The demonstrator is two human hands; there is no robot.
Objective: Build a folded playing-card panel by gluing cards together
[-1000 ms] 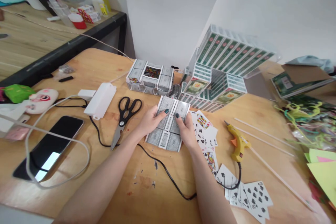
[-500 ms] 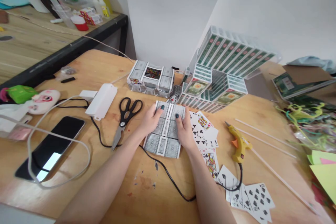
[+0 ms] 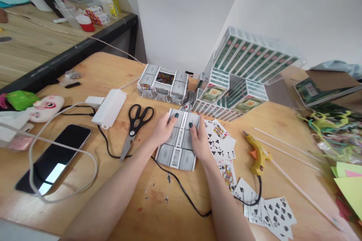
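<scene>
A card panel [image 3: 178, 139], pieced from playing cards with patterned backs up, lies at the centre of the frame above the table [image 3: 121, 211]; whether it rests on the wood cannot be told. The left hand [image 3: 164, 131] has its grip around the left edge, thumb on top, and the right hand [image 3: 200, 139] clasps the right edge likewise. The panel looks light and thin, probably springy, slick on its coated faces and weakest along the dark crosswise seam. It seems best held by both side edges, thumbs flat near that seam, rather than by one corner. Scissors [image 3: 134, 122] lie left of centre, a yellow glue gun [image 3: 258, 154] right.
</scene>
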